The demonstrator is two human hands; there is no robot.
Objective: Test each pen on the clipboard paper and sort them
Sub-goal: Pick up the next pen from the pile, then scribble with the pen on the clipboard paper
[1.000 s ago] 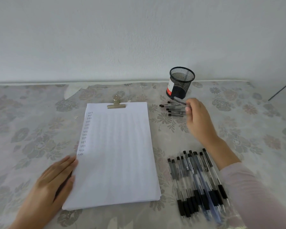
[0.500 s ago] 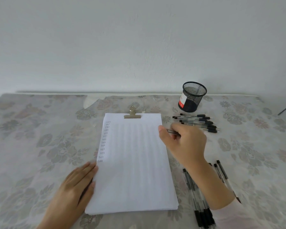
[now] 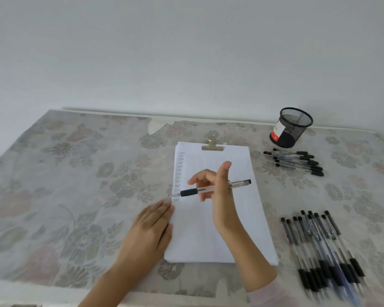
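The clipboard paper lies in the middle of the table under a brass clip, with a column of small pen marks down its left edge. My right hand holds a clear pen with a black grip across the sheet, tip pointing left just above the lowest mark. My left hand rests flat on the paper's lower left edge. A small group of pens lies at the upper right. A larger row of pens lies at the lower right.
A black mesh pen cup with a red and white label stands near the wall at the back right. A floral cloth covers the table. A white wall closes the far side.
My right hand took a pen from the upper right group and carried it left over the paper to the mark column. The view has shifted right; my left hand stays on the paper's edge.
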